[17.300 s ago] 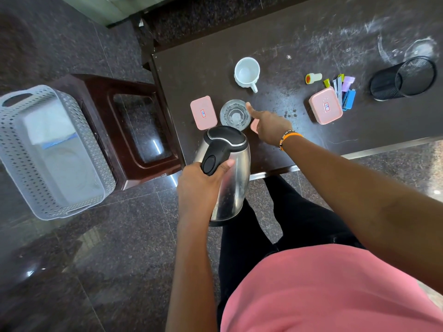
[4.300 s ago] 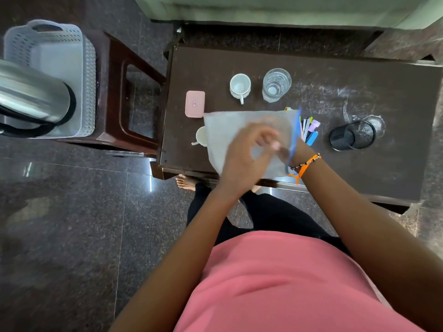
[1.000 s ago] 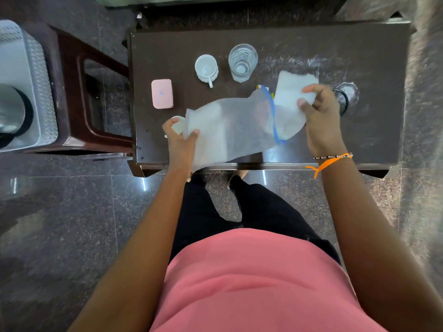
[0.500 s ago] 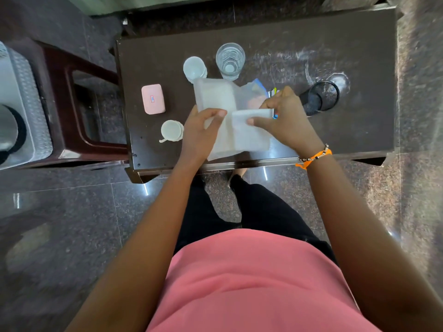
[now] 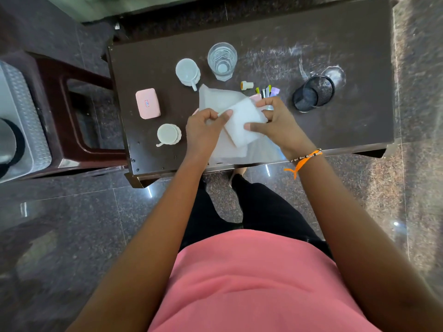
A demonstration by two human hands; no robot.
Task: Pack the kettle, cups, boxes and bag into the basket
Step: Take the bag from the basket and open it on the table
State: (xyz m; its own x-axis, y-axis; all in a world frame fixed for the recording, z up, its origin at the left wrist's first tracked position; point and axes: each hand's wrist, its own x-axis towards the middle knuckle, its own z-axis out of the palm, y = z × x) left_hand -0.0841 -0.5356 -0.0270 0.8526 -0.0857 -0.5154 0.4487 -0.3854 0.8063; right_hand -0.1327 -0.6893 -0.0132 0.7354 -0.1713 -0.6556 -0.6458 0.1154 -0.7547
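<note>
We see the bag (image 5: 239, 121) folded into a thick white pad above the near edge of the table (image 5: 359, 111), its long axis running slantwise from beside the left thumb up toward the right fingertips, with a looser, thinner layer spreading out behind and below the fold. The left hand (image 5: 203, 130) pinches the fold's left corner between thumb and curled fingers; the right hand (image 5: 275, 125) clamps the right side, thumb on top and fingers curled behind. Just left of the left fingers stands a small cup (image 5: 168, 134), its handle pointing toward us, and beyond it a pink box (image 5: 148, 103) lies flat, its long axis running away from us. Beyond the left fingertips a white mug (image 5: 187, 71) stands open side up, handle toward the bag; we cannot tell what it holds. Beside it a glass (image 5: 222, 60) stands upright. A second pink box (image 5: 256, 97) peeks out at the right fingertips, next to some small clips (image 5: 268, 91). To the right of the right hand a mesh cup (image 5: 314, 93) lies tipped. Far left of the left hand, the basket (image 5: 26, 116) holds the kettle (image 5: 9, 142).
</note>
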